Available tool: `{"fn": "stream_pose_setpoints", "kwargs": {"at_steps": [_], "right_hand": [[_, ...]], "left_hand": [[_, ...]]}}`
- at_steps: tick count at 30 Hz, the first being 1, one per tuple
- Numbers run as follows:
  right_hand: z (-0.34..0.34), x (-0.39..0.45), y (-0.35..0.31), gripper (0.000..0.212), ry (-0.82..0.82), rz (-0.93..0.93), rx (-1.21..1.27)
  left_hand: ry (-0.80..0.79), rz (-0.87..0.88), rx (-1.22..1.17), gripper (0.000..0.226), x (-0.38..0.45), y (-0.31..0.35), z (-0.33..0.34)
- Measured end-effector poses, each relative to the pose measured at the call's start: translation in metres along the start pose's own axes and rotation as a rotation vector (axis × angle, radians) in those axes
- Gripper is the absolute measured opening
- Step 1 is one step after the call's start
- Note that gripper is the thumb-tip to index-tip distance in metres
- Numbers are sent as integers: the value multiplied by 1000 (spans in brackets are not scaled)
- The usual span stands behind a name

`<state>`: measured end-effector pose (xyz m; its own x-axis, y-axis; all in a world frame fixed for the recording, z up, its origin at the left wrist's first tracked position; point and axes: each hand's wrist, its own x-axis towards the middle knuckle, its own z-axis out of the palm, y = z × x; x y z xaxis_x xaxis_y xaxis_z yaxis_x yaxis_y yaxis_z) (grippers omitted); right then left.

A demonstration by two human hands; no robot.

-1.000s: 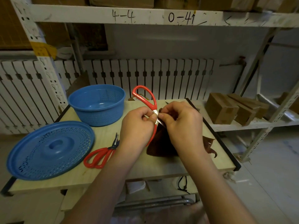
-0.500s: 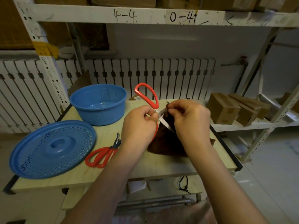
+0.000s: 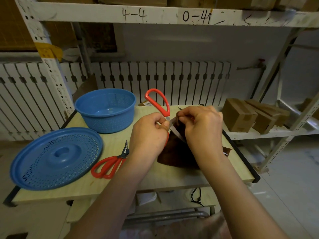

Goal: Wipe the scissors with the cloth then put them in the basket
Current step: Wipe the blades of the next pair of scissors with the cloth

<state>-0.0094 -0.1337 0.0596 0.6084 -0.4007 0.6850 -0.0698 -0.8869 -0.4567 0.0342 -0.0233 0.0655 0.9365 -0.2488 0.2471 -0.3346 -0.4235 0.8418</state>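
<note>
My left hand (image 3: 149, 133) grips red-handled scissors (image 3: 159, 104) near the pivot, one handle loop sticking up and away, the blades spread. My right hand (image 3: 202, 128) pinches a dark brown cloth (image 3: 176, 154) around the far blade, whose tip pokes out behind the fingers. The near blade shows bare between my hands. The cloth hangs down onto the wooden table (image 3: 155, 180). A second pair of red scissors (image 3: 110, 163) lies shut on the table left of my left forearm. The blue basket (image 3: 105, 109) stands empty at the back left.
The blue perforated lid (image 3: 55, 157) lies at the table's front left, overhanging the edge. Cardboard boxes (image 3: 240, 114) sit on a shelf to the right. A white radiator runs behind the table. A shelf beam crosses overhead.
My right hand with the cloth has slid up and outward along the blade, from near the pivot toward the tip. The scissors' blades have spread apart. My left hand stayed in place.
</note>
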Motion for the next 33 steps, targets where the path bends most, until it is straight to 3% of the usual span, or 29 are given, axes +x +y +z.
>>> {"fn": "stream_pose_setpoints", "kwargs": {"at_steps": [4, 9, 12, 17, 21, 25, 29, 33], "right_hand": [[6, -5, -5, 10, -51, -87, -17], [5, 3, 1, 10, -20, -2, 1], [8, -4, -6, 10, -57, -89, -17], [1, 8, -2, 13, -61, 18, -37], [3, -3, -12, 11, -77, -83, -38], [-5, 10, -1, 13, -39, 61, -33], [1, 0, -9, 11, -61, -36, -17], [-5, 10, 0, 13, -25, 71, -34]], "left_hand": [[5, -4, 21, 16, 1, 0, 0], [6, 2, 43, 16, -1, 0, 0], [10, 7, 58, 15, 0, 0, -1], [7, 8, 65, 15, -3, 1, 0], [10, -1, 52, 15, 0, 1, -1], [13, 7, 44, 15, -3, 1, -1], [15, -11, 17, 16, -1, 2, 0], [5, -3, 10, 17, -3, 1, 0]]}}
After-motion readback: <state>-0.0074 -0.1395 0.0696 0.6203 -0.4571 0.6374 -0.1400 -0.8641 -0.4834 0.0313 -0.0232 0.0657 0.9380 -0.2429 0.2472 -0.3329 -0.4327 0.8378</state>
